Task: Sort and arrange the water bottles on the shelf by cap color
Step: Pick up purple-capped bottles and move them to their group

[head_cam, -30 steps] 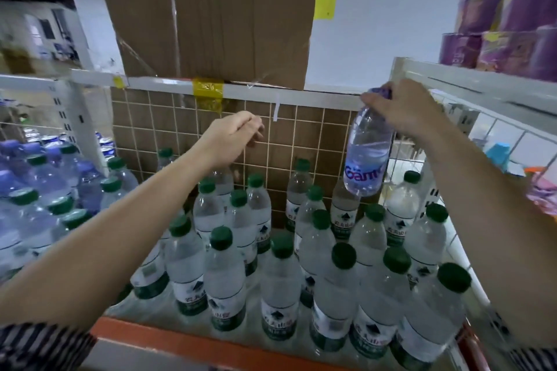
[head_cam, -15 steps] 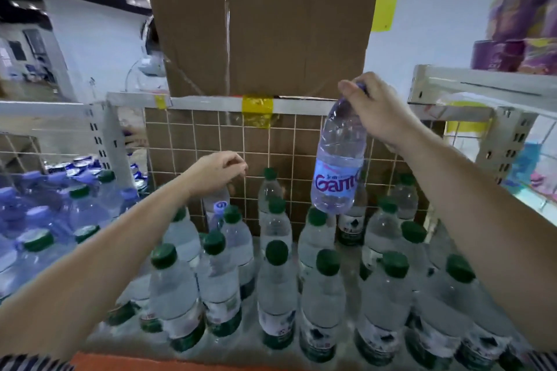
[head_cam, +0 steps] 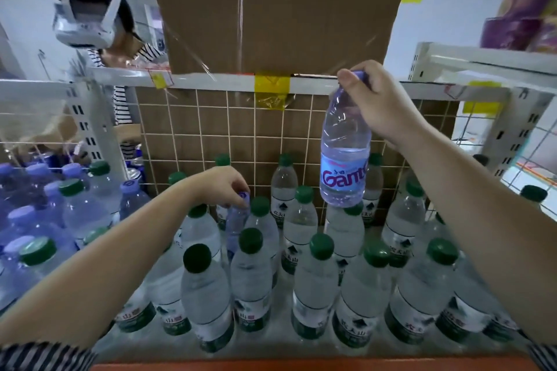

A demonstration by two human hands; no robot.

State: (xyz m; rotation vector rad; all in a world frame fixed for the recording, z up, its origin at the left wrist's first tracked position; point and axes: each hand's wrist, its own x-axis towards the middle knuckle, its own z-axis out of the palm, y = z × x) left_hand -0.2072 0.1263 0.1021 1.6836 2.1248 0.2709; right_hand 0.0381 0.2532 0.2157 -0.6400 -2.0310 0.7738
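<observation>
Above wire-backed shelf [head_cam: 187, 135], right-hand fingers [head_cam: 371, 83] around a clear purple-capped bottle [head_cam: 343, 159]; left-hand fingers [head_cam: 230, 194] around another's round cap [head_cam: 244, 196].

Bright, even indoor light with faint shadows. Slightly soft throughout, blurrier at the edges. Wide-angle bending near corners.

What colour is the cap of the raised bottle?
Purple cap, gripped by the right hand; head view.

Right hand [head_cam: 376, 99] high, grip curled tight — left hand [head_cam: 221, 187] low, forward, in a pinch.
</observation>
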